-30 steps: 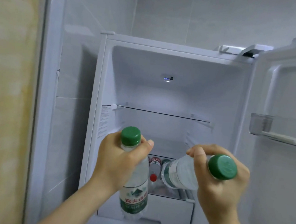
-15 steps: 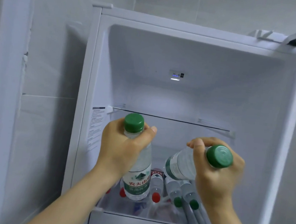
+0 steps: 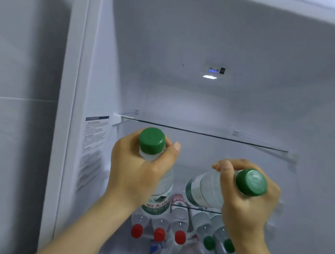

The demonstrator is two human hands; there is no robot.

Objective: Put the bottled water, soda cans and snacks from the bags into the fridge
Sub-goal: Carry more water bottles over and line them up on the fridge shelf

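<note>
I face the open white fridge. My left hand grips an upright water bottle with a green cap and green label, held by its neck. My right hand grips a second green-capped water bottle, tilted with its base pointing into the fridge. Both bottles hang in front of the lower compartment, below the glass shelf. Beneath them lie several bottles on their sides: three with red caps on the left and two with green caps on the right.
The space on the glass shelf holds nothing I can see. A control panel with blue lights sits on the back wall. A printed sticker covers the left inner wall. A grey tiled wall stands left of the fridge.
My view has moved closer to the fridge and lower; the door shelf at the right has left the view. Both hands keep their bottles and have advanced toward the lower compartment.
</note>
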